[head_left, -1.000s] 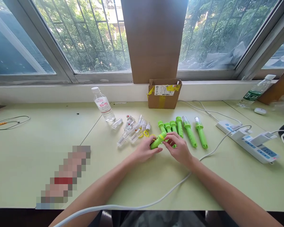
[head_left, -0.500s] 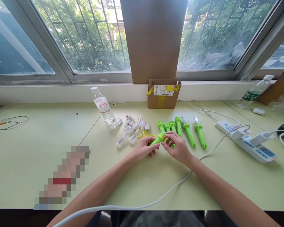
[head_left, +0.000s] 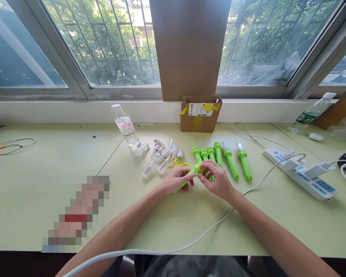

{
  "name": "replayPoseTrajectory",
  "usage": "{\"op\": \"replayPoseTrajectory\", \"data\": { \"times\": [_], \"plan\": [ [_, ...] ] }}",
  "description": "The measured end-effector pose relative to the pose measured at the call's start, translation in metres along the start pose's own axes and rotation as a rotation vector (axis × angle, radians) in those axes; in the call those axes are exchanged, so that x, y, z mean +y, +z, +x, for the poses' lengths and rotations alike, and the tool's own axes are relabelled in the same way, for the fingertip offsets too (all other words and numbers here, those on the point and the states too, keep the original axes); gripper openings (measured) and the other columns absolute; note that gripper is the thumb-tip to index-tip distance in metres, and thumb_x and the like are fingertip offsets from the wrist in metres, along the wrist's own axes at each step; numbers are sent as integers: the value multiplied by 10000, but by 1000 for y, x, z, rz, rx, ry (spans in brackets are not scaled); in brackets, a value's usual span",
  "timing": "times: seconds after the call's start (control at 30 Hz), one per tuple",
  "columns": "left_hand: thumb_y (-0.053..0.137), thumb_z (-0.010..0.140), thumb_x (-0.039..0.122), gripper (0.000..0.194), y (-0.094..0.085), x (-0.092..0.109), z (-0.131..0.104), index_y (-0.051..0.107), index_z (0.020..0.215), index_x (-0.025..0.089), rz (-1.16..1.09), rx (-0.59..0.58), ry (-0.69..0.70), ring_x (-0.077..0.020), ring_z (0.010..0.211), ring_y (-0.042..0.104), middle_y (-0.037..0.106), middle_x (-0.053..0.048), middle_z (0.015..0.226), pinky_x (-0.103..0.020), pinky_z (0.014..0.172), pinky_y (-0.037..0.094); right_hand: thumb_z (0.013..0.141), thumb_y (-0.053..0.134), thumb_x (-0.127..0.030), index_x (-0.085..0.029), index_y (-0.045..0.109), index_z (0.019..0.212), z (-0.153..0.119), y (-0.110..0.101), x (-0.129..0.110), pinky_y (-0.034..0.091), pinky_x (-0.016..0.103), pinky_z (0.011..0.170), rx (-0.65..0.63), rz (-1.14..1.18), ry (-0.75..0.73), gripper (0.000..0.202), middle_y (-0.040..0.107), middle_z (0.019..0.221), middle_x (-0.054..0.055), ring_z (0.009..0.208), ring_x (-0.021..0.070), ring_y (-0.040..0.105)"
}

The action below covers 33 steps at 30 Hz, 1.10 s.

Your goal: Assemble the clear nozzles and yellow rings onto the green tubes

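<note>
My left hand (head_left: 174,181) is closed around a bright green torch-shaped light stick (head_left: 196,168), its ringed head tilted up to the right. At that head, the fingertips of my right hand (head_left: 218,178) are pinched together and touch it. Whatever small part may lie between them is hidden. Just beyond my right hand is a row of several green light sticks (head_left: 218,154); two, a nearer one (head_left: 230,161) and one on the far right (head_left: 243,163), carry clear caps. Clear plastic tubes (head_left: 157,157) lie piled past my left hand, beside yellow rings (head_left: 177,162).
A water bottle (head_left: 125,126) stands behind the tubes. Towards the window sits a cardboard box (head_left: 196,122). On the right lies a power strip (head_left: 300,173) with plugs; its white cable (head_left: 202,237) crosses under my right forearm. A blurred-out patch (head_left: 77,215) covers something at left.
The green light stick has slid or tilted slightly in my left hand, with more of its lower end showing below the fingers. My right fingers stay at its head.
</note>
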<state>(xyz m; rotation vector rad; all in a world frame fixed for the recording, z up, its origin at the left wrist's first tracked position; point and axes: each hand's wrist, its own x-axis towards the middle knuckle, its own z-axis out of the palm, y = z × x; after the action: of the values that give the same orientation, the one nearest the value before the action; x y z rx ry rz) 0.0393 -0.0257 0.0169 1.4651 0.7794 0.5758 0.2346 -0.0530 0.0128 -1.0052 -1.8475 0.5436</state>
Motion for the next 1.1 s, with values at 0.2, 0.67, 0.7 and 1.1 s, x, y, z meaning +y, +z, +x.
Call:
{"op": "replayPoseTrajectory", "data": {
  "times": [0.2, 0.67, 0.7, 1.1],
  "plan": [
    [574, 819, 541, 437, -1, 0, 0, 611, 914, 116, -23, -25, -41, -92, 508, 599, 675, -83, 864, -195, 460, 452, 846, 609, -242, -205, 554, 982, -1, 0, 3, 560, 250, 517, -14, -4, 3, 152, 548, 992, 61, 645, 111, 607],
    [596, 805, 538, 421, -2, 5, -2, 608, 911, 131, -109, 36, -83, -95, 494, 602, 693, -78, 863, -199, 461, 436, 882, 571, -280, -205, 552, 931, 2, 0, 2, 559, 248, 511, 28, -18, 1, 92, 567, 983, 64, 651, 118, 616],
    [596, 806, 536, 418, -2, 5, -2, 609, 903, 130, -121, 32, -90, -96, 492, 603, 695, -81, 858, -198, 458, 432, 883, 567, -273, -204, 552, 927, 2, 0, 1, 558, 247, 511, 31, -19, 0, 83, 569, 986, 65, 653, 119, 618],
    [476, 863, 561, 455, -8, 5, -3, 594, 916, 125, -196, -93, -146, -113, 457, 595, 708, -90, 740, -205, 456, 433, 885, 576, -285, -208, 550, 920, 0, 3, 4, 553, 251, 522, 49, -8, -8, 88, 572, 1003, 64, 659, 123, 627]
  ]
}}
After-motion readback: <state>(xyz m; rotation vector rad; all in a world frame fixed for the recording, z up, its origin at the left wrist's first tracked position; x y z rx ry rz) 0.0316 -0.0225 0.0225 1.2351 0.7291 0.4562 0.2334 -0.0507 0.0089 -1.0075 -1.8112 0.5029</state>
